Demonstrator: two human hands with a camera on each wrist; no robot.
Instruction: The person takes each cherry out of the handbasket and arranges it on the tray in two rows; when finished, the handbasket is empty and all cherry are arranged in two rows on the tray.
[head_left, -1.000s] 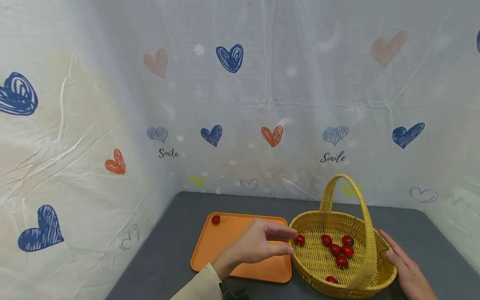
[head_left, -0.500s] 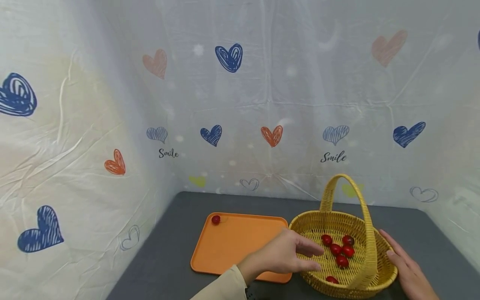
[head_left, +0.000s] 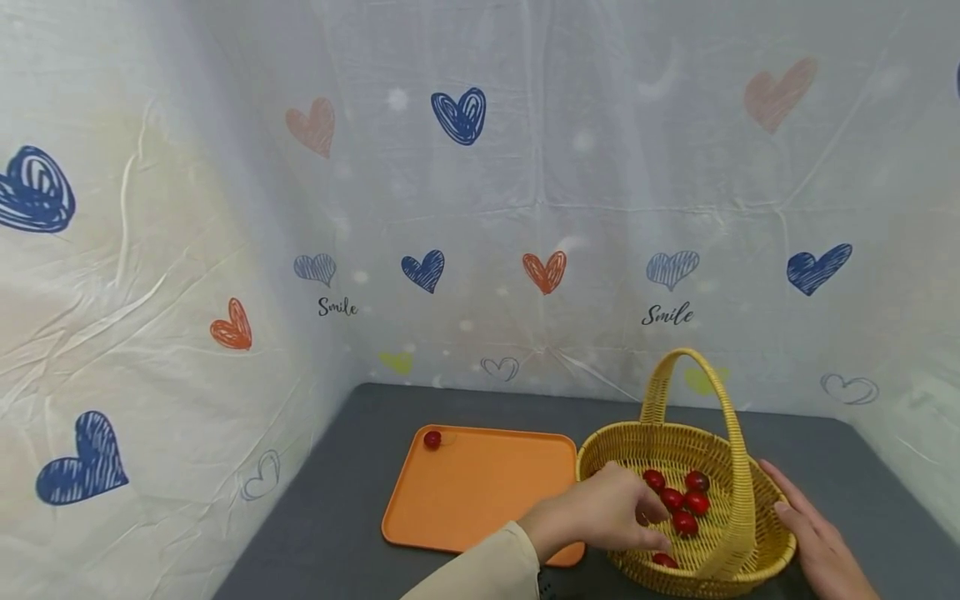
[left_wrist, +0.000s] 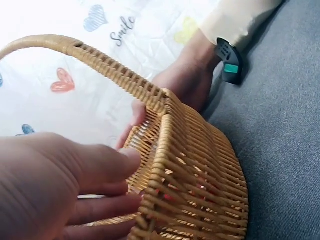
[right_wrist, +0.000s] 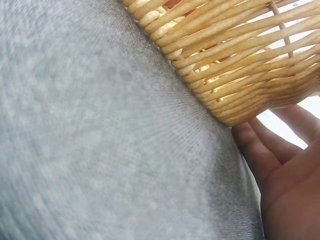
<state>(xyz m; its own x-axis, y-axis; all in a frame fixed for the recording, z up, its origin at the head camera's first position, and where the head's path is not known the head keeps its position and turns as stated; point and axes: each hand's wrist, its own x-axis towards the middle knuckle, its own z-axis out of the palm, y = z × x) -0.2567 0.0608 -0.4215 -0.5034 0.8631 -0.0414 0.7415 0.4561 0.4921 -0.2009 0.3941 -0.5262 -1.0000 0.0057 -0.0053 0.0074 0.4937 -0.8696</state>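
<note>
My left hand (head_left: 611, 510) reaches over the left rim of the yellow wicker basket (head_left: 690, 579), fingers bent downward near the red cherries (head_left: 684, 523). In the left wrist view the thumb and fingers of this hand (left_wrist: 55, 180) stand apart, nothing seen between them, beside the basket rim (left_wrist: 162, 155). My right hand (head_left: 821, 542) rests against the basket's right side, thumb tip at the rim. Fairly straight fingers of the right hand (right_wrist: 290, 185) touch the outer weave (right_wrist: 240, 65) in the right wrist view. Another cherry (head_left: 432, 439) lies on the orange tray (head_left: 480, 483).
The basket's tall handle (head_left: 738, 467) arches over its right part. The tray lies just left of the basket on the dark grey tabletop (head_left: 322, 517). Behind the table hangs a pale curtain (head_left: 480, 200) printed with hearts.
My left hand has moved right from the basket's left edge to above its inside, and its fingers have dipped. The cherry formerly by its fingertips is out of sight. My right hand stays put.
</note>
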